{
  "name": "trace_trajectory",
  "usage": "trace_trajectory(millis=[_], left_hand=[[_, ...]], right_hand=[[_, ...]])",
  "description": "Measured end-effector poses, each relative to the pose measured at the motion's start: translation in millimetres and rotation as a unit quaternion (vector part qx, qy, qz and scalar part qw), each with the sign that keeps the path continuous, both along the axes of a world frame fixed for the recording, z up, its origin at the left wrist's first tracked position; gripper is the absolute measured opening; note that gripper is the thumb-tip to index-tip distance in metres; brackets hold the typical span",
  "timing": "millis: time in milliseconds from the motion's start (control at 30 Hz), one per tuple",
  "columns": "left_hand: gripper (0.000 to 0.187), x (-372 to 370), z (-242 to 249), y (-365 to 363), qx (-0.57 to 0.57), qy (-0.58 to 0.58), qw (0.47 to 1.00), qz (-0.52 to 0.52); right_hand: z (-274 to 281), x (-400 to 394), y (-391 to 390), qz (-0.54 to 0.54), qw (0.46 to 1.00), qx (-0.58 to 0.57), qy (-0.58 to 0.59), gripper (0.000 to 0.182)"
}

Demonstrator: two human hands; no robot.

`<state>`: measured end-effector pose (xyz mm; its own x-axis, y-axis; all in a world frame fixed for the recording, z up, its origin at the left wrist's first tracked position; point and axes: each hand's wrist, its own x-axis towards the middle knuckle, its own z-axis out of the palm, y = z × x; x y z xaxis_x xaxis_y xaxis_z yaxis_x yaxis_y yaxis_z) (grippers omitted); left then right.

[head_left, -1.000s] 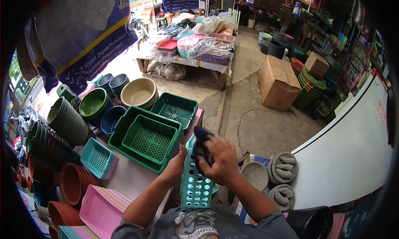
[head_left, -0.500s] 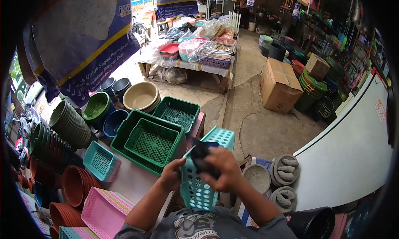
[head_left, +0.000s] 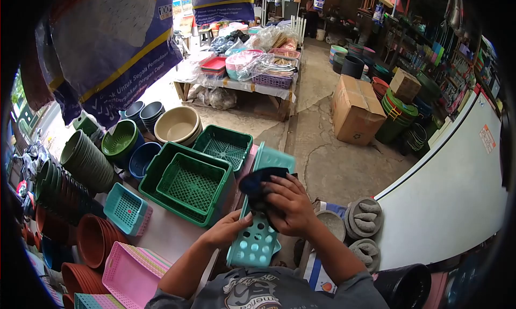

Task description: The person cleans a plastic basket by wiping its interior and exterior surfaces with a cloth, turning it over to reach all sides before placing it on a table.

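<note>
A turquoise plastic basket [head_left: 257, 243] with round holes is held tilted in front of my chest. My left hand [head_left: 228, 229] grips its left edge, thumb over the rim. In my right hand [head_left: 290, 204] is a dark cloth [head_left: 257, 186], pressed against the basket's upper part. The cloth and hand cover the middle of the basket. Just left of it, green plastic crates [head_left: 188, 182] stand on a pale table [head_left: 174, 236].
Stacked pots [head_left: 99, 236], a small turquoise basket [head_left: 124, 207] and pink baskets [head_left: 134, 271] are at left. Stone mortars [head_left: 364, 217] sit at right beside a white panel [head_left: 435, 201]. A cardboard box [head_left: 357, 113] stands on the floor ahead.
The basket has turned, so its side faces differently. My right hand has moved slightly up with the cloth, fingers now flatter over it. My left hand has shifted a little lower and right.
</note>
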<state>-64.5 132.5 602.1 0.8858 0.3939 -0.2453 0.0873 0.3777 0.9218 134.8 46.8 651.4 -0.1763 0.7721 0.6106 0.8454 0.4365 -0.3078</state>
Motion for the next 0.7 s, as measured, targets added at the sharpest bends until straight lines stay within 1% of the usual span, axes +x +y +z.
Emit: trace_trajectory(millis=[33, 67, 100, 133, 167, 233, 300, 333, 367, 400, 433, 467, 500, 533, 567, 600, 633, 667, 700], left_hand=[[0.055, 1, 4, -2, -0.001, 0.000, 1.000, -0.001], [0.056, 4, 9, -1, -0.158, -0.068, 0.985, 0.031], [0.056, 7, 12, 2, -0.310, -0.136, 0.939, 0.062], [0.059, 3, -6, 9, -0.226, -0.144, 0.961, 0.064], [0.059, 4, -16, 7, -0.239, -0.115, 0.958, 0.109], [0.063, -1, -32, 7, -0.212, -0.160, 0.960, 0.089], [0.072, -7, -11, 1, -0.231, -0.150, 0.961, 0.037], [0.080, -2, -5, 2, -0.191, -0.177, 0.965, 0.012], [0.085, -1, 2, 2, -0.186, -0.174, 0.967, 0.003], [0.083, 1, -5, 5, -0.179, -0.199, 0.964, -0.002], [0.081, 1, -14, 11, -0.172, -0.222, 0.960, -0.006], [0.079, 1, -17, 18, -0.188, -0.203, 0.960, 0.032], [0.077, -1, -19, 23, -0.205, -0.183, 0.959, 0.073], [0.075, 3, -5, 25, -0.166, -0.179, 0.968, 0.050], [0.082, 0, -6, 25, -0.139, -0.155, 0.976, 0.063], [0.084, -2, -4, 23, -0.154, -0.167, 0.973, 0.029], [0.086, -4, -4, 19, -0.172, -0.177, 0.969, -0.006], [0.092, -13, -20, 28, -0.075, -0.093, 0.993, -0.005], [0.092, -14, -18, 29, -0.074, -0.092, 0.993, -0.009]], right_hand=[[-6, -1, 3, -0.011, 1.000, -0.003, 0.009, 0.031], [-19, -17, -3, 0.029, 0.999, -0.010, 0.039, 0.031], [-36, -36, -14, 0.072, 0.995, -0.015, 0.067, 0.031], [-38, -47, -26, 0.102, 0.992, -0.031, 0.062, 0.031], [-43, -50, -29, 0.121, 0.990, -0.052, 0.054, 0.030], [-50, -33, -19, 0.140, 0.987, -0.057, 0.048, 0.030], [-35, -14, -1, 0.059, 0.997, -0.028, 0.040, 0.030], [-28, -3, 11, 0.000, 0.997, -0.024, 0.073, 0.030], [-25, 5, 19, -0.058, 0.993, -0.021, 0.104, 0.030], [-26, 4, 17, -0.059, 0.993, -0.019, 0.101, 0.030], [-31, -3, 12, -0.027, 0.998, -0.020, 0.058, 0.030], [-38, -13, 7, 0.008, 1.000, -0.021, 0.015, 0.030], [-47, -33, -6, 0.061, 0.998, -0.018, 0.020, 0.030], [-48, -47, -16, 0.097, 0.995, -0.021, 0.019, 0.031], [-47, -55, -22, 0.131, 0.991, -0.024, 0.019, 0.032], [-42, -48, -14, 0.126, 0.992, -0.027, 0.002, 0.033], [-50, -35, -2, 0.083, 0.997, -0.010, -0.005, 0.029], [-36, -25, 8, 0.034, 0.999, 0.007, -0.002, 0.028], [-24, -17, 17, -0.016, 0.999, 0.028, -0.002, 0.027]])
